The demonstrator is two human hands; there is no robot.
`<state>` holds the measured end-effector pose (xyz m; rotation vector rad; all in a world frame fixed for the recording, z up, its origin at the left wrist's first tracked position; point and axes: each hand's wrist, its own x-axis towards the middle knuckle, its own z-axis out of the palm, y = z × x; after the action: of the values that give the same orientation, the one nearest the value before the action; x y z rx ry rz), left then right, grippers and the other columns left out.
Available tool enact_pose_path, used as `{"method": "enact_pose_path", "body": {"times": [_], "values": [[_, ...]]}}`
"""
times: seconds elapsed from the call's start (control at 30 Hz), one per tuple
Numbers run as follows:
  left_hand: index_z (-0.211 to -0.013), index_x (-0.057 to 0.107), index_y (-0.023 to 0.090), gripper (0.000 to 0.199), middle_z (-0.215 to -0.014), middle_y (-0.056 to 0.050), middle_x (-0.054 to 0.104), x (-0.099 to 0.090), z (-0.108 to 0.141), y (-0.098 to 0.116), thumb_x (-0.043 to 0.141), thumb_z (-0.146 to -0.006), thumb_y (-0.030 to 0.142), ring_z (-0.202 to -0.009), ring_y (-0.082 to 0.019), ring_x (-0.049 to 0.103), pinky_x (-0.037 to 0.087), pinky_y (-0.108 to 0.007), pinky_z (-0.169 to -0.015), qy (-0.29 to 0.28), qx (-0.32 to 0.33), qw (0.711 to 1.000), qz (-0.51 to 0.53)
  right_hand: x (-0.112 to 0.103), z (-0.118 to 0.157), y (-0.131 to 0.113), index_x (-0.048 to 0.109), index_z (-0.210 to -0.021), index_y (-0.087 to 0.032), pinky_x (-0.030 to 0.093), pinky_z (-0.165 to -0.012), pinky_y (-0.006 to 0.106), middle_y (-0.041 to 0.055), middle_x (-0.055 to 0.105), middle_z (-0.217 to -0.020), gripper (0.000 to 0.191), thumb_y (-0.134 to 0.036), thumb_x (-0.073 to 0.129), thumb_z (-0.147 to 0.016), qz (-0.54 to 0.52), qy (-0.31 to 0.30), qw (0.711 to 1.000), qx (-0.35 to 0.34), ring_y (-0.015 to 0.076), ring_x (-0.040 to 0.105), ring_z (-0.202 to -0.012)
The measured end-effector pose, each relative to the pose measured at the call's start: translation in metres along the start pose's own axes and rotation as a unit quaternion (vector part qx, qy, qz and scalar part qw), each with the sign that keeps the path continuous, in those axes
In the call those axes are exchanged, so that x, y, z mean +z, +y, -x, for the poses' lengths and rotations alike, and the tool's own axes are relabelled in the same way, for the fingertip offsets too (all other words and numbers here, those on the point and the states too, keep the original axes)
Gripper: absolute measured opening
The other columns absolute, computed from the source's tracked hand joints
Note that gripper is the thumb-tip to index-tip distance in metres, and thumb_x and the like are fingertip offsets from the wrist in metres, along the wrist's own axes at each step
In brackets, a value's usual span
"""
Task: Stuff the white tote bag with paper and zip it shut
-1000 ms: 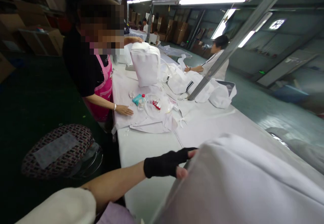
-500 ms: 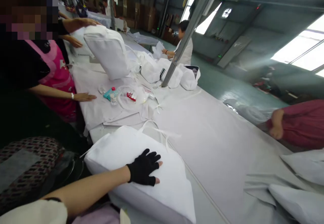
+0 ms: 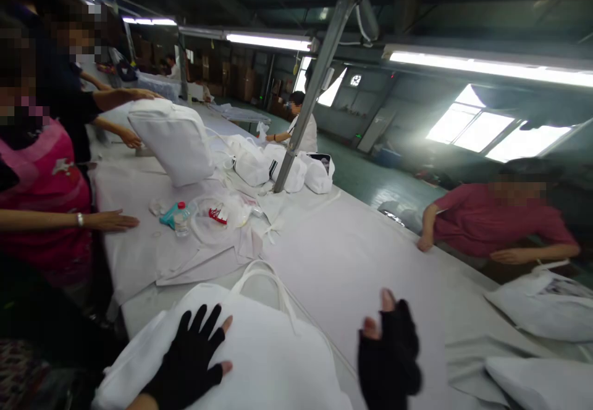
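A large white fabric bag (image 3: 269,342) with white loop handles (image 3: 278,289) lies in front of me on the table. On its upper face rests my left hand (image 3: 185,360), in a black glove with bare thumb and index tips, fingers spread. My right hand (image 3: 389,351), gloved the same way, is raised right of the bag, apart from it. Its thumb and index finger stand apart, the other fingers look bent, and nothing shows in it; motion blurs it a little.
Across the pale table (image 3: 370,262) stand a metal post (image 3: 315,89) and several stuffed white bags (image 3: 252,163). A bottle (image 3: 181,221) and plastic wrapping sit left of centre. A co-worker's hand touches an upright white bag (image 3: 171,141). At right, a person in red (image 3: 491,218) sits near more white bags (image 3: 551,311).
My right hand has come into view on the right. The view has tilted up and turned right, showing the seated person in red. My left hand stays spread on the bag.
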<state>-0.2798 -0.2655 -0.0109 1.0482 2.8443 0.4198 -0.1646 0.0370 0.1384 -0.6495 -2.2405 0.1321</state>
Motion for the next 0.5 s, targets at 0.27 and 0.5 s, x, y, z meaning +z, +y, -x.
{"method": "enact_pose_path", "body": {"times": [0.27,0.5], "values": [[-0.152,0.022,0.031,0.082,-0.158,-0.013,0.012,-0.026,-0.018,0.000,0.031,-0.084,0.077,-0.144,-0.041,0.009,0.005,-0.064,-0.112,-0.108,-0.011,0.993,0.044,0.125,0.081,-0.008,0.041,-0.144,-0.027,0.016,-0.118,0.049,0.0055,0.033,-0.152,0.064,-0.060,0.025,-0.092,0.017,-0.505,0.863,-0.007,0.0250,0.027,-0.142],[-0.153,0.017,0.027,0.081,-0.158,-0.015,0.012,-0.058,-0.009,-0.029,0.029,-0.088,0.073,-0.144,-0.041,0.005,0.005,-0.066,-0.110,0.008,-0.096,0.994,0.047,0.122,0.082,0.080,0.058,-0.129,-0.019,0.030,-0.117,0.038,0.0071,0.047,-0.142,0.066,-0.059,0.036,-0.082,-0.049,-0.478,0.877,0.013,0.0237,0.037,-0.137]]}}
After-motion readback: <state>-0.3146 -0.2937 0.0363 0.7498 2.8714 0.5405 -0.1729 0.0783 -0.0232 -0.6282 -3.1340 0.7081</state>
